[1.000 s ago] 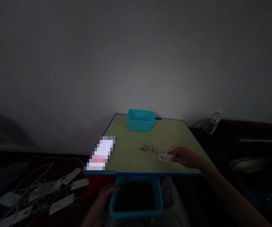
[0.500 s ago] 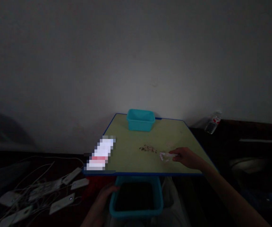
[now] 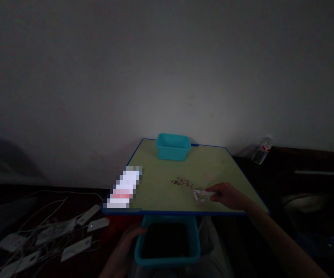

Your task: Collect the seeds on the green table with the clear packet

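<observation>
Between the thumb and fingers of my right hand (image 3: 227, 195) is a small clear plastic bag (image 3: 201, 196) with a pinkish-white edge, held low over the right front of the table. Just left of it lies a scatter of small dark seeds (image 3: 181, 182). Behind the bag is a fainter patch of pale seeds (image 3: 209, 177). Down at the table's near edge, my left hand (image 3: 126, 240) grips the left side of a turquoise plastic tub (image 3: 196, 247). That tub holds a dark mass, too dim to make out.
A second turquoise tub (image 3: 172, 154) stands at the back of the blue-edged table (image 3: 152, 197). A lit, blurred-out phone-like screen (image 3: 123, 189) is at the left edge. Power strips and cables (image 3: 53, 231) lie on the floor at left; a clear packet (image 3: 261, 151) is at right.
My right hand has moved slightly toward me, and the plastic bag has turned, showing more of its clear side. My left hand and both tubs have stayed put.
</observation>
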A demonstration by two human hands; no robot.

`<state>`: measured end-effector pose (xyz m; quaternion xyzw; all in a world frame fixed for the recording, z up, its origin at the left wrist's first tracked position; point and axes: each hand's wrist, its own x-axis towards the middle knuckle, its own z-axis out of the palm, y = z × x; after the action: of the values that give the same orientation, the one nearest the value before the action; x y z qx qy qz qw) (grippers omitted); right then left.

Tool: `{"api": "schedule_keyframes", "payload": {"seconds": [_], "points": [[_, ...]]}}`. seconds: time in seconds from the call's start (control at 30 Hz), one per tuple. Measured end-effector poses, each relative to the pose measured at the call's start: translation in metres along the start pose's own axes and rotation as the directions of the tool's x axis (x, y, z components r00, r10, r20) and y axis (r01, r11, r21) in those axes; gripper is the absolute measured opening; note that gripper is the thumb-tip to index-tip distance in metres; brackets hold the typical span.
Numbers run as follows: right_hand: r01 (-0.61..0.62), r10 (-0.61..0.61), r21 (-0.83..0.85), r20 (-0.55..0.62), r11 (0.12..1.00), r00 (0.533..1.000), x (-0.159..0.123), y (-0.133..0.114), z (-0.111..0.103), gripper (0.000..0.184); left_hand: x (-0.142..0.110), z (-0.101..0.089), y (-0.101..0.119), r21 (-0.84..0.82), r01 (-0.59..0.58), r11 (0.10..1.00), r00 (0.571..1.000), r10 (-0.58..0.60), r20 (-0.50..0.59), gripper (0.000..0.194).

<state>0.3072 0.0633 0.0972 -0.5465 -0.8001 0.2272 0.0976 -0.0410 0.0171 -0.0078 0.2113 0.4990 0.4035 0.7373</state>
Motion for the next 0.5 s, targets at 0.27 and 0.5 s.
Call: {"api": "schedule_keyframes", "payload": {"seconds": [0.27,0.5], "points": [[0.012,-0.012,-0.003,-0.005,1.000,1.000,0.005,0.000,-0.001,0.034,0.000,-0.001,0.000,-0.001,-0.008,1.000,1.000,0.008,0.002,0.026],[0.027,-0.029,-0.069,-0.021,0.997,0.999,0.016,0.006,-0.005,0.033,0.001,-0.002,-0.001,-0.001,0.007,1.000,1.000,-0.008,-0.004,0.020]]}}
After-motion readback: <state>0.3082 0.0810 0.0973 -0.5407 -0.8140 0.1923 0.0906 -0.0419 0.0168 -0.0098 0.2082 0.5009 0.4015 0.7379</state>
